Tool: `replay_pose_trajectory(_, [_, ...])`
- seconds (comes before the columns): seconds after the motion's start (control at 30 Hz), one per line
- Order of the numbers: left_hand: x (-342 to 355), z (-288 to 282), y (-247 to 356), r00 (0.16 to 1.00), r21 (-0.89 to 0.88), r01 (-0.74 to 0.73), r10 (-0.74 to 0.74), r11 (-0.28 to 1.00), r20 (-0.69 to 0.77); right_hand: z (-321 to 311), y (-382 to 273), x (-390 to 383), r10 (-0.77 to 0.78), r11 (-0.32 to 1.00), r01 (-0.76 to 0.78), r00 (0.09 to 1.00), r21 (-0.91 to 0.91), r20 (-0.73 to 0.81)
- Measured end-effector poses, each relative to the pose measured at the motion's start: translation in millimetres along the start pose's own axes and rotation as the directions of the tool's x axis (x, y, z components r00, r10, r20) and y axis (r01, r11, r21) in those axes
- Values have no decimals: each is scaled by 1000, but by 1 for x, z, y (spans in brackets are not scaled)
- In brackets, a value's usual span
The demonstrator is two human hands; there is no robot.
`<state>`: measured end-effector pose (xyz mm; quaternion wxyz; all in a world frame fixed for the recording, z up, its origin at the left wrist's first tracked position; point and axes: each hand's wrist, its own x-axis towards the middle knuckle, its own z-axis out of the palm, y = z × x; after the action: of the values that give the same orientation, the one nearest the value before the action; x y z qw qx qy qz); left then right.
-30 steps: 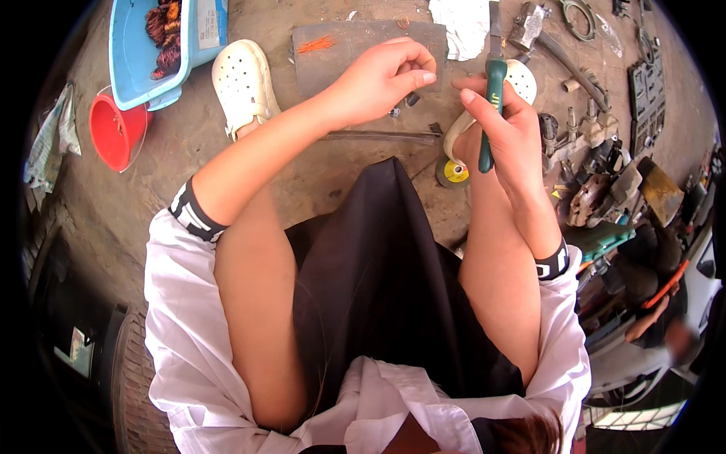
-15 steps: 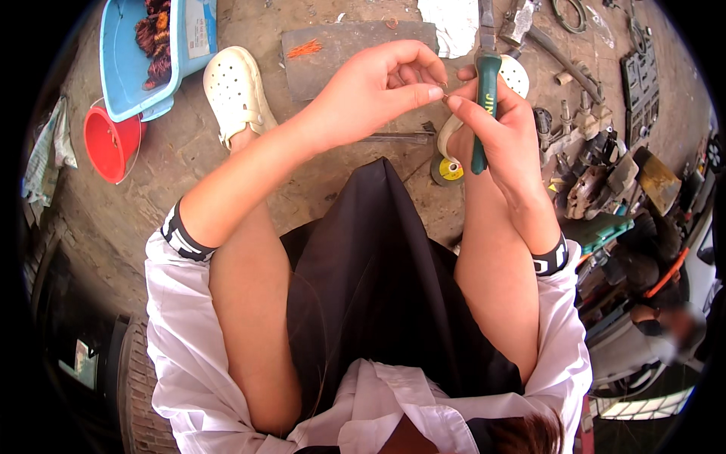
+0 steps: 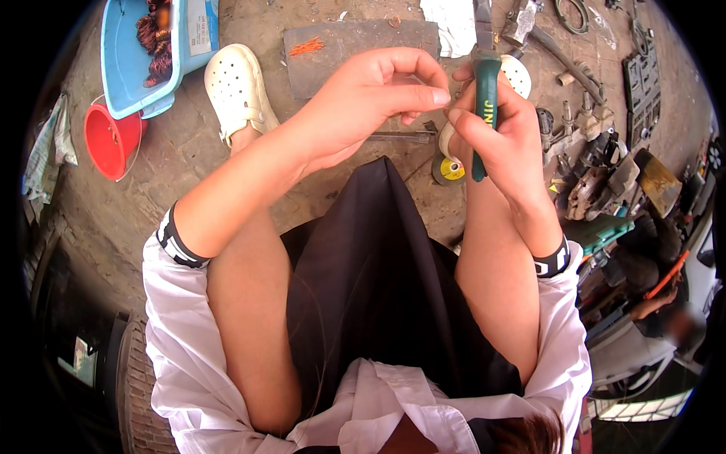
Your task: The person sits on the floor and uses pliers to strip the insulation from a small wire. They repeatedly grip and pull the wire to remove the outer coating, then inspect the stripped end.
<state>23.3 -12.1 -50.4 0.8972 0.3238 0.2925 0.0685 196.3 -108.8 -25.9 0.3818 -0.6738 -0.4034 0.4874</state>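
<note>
Green is the handle of the tool (image 3: 486, 94) which the person's right hand (image 3: 508, 132) grips, with the fingers closed around it and its grey metal end pointing away from the body. The left hand (image 3: 374, 91) is just beside, its fingers curled and its thumb tip near the index finger; whether something small is pinched there, I cannot tell. Both hands are above the space between the knees and the floor. Under and beyond the left hand lies a flat grey mat (image 3: 363, 38), with a small heap of orange pieces (image 3: 306, 47) on it. A white cloth (image 3: 446, 29) is near the mat's right edge, and a hammer (image 3: 520, 29) lies to the right of the tool. On the left side stand a blue tub (image 3: 119, 94), holding dark red bundles (image 3: 157, 51), and a red bucket (image 3: 112, 142) near it.
</note>
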Motion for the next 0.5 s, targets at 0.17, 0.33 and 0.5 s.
replay_pose_trajectory(0.17, [2, 2, -6, 981, -296, -152, 180, 943, 70, 2, -11, 5, -30, 996, 35, 998, 81, -61])
replay_pose_trajectory(0.33, [0, -27, 19, 881, 43, -433, 432, 901, -193, -7, -15, -7, 228, 922, -225, 973, 316, 29])
replay_pose_trajectory(0.5, [-11, -4, 24, 724, 765, -545, 653, 344, 222, -7, -9, -5, 297, 879, -315, 949, 359, 106])
